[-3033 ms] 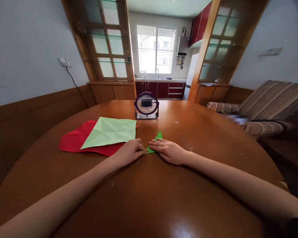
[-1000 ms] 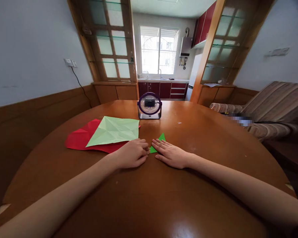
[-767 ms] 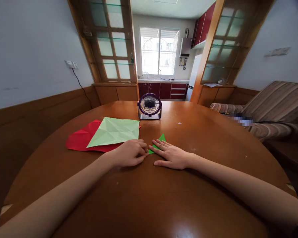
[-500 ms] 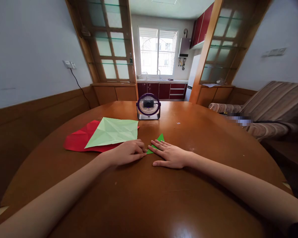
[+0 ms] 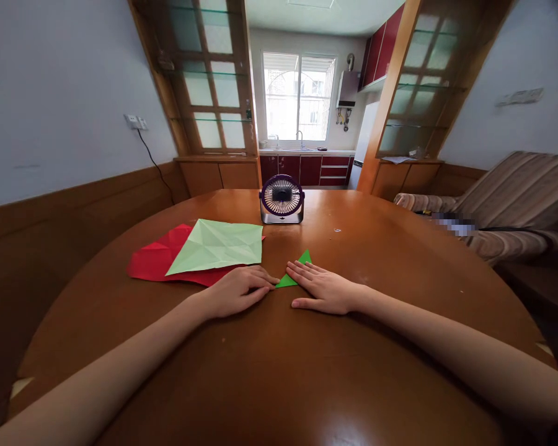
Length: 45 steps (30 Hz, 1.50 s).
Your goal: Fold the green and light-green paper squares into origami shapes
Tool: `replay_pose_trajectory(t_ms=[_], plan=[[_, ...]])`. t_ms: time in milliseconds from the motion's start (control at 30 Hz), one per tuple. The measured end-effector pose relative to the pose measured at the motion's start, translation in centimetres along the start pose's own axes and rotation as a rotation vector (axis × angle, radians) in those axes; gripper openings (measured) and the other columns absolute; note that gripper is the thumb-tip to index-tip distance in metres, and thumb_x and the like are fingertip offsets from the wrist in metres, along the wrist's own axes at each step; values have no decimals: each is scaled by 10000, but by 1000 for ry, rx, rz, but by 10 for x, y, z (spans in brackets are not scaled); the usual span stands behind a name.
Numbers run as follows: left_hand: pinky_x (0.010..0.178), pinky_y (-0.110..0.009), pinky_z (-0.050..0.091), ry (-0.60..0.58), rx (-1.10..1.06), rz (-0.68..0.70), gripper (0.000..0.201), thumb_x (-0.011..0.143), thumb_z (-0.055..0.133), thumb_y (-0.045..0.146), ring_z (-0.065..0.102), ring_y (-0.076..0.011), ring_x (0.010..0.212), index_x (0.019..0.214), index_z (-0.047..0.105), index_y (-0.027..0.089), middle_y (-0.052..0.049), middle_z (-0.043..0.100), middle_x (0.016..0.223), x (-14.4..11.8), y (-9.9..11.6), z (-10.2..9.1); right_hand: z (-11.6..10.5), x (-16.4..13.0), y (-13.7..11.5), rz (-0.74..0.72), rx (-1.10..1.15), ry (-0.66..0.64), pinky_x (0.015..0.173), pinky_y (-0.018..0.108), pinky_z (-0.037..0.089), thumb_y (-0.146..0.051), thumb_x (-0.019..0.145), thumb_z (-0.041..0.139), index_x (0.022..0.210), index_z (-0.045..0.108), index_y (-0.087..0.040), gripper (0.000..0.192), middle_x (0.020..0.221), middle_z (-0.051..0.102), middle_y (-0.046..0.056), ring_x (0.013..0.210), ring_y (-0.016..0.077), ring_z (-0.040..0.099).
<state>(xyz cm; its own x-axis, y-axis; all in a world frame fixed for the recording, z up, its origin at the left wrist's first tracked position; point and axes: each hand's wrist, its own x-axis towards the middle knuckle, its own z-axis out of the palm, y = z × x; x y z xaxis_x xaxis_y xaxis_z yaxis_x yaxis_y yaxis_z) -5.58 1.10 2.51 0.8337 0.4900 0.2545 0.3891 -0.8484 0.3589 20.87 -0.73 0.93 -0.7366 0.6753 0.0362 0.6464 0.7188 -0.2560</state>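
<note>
A small bright green folded paper (image 5: 287, 281) lies on the table in front of me, its visible outline triangular. My right hand (image 5: 323, 288) rests flat over its middle, fingers stretched out and thumb apart, hiding much of it. At the paper's left corner is my left hand (image 5: 239, 290), fingers curled and closed, with the fingertips on that corner; the exact hold is partly hidden. Just beyond my left hand, a creased pale green sheet (image 5: 223, 244) lies on top of a creased red sheet (image 5: 155, 257).
A small purple desk fan (image 5: 281, 197) stands at the far side of the round wooden table (image 5: 279, 371). A tiny pale scrap (image 5: 337, 230) lies to the fan's right. A striped armchair (image 5: 506, 198) is beyond the table's right edge.
My right hand has slid slightly right on the green paper, baring more of its left part. My left hand stays at the left corner. The whole view has shifted a little.
</note>
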Motion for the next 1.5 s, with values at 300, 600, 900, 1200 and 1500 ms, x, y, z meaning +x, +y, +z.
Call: replay_pose_trajectory(t_ms=[300, 600, 900, 1200, 1500], plan=[[986, -332, 431, 4, -119, -37, 365, 997, 393, 382, 560, -200, 1113, 1090, 718, 244, -66, 612, 1209, 2, -3, 5, 3, 1, 4, -11, -5, 18, 1213, 415, 122, -724, 895, 291, 1532, 149, -111, 895, 1586, 137, 131, 1472, 280, 106], [1057, -362, 377, -27, -203, -166, 396, 983, 405, 430, 506, -209, 1177, 977, 750, 235, -62, 553, 1231, 1, -3, 1, 4, -1, 12, 59, -45, 86, 1214, 428, 109, -711, 907, 265, 1514, 211, -61, 891, 1556, 221, 177, 1465, 270, 156], [948, -328, 442, 72, 3, -62, 364, 989, 384, 315, 560, -190, 1054, 933, 723, 192, -72, 610, 1115, 8, 7, 9, -4, -3, 39, 154, -99, 180, 1185, 540, 2, -654, 946, 236, 1479, 331, -135, 750, 1507, 364, 173, 1423, 285, 295], [825, -360, 451, 209, 334, -103, 199, 944, 469, 289, 612, -212, 882, 882, 615, 169, -76, 676, 928, 28, 15, 34, -5, 8, 41, 119, -151, 324, 1156, 606, -19, -466, 1011, 272, 1308, 537, -171, 496, 1263, 590, 130, 1229, 263, 518], [863, -429, 405, 228, 378, -305, 262, 903, 532, 307, 565, -266, 959, 1073, 658, 153, -106, 623, 972, 37, 23, 41, -5, 4, 43, 7, -49, 302, 1156, 601, 5, -478, 976, 381, 1357, 486, -206, 479, 1342, 525, 129, 1306, 275, 439]])
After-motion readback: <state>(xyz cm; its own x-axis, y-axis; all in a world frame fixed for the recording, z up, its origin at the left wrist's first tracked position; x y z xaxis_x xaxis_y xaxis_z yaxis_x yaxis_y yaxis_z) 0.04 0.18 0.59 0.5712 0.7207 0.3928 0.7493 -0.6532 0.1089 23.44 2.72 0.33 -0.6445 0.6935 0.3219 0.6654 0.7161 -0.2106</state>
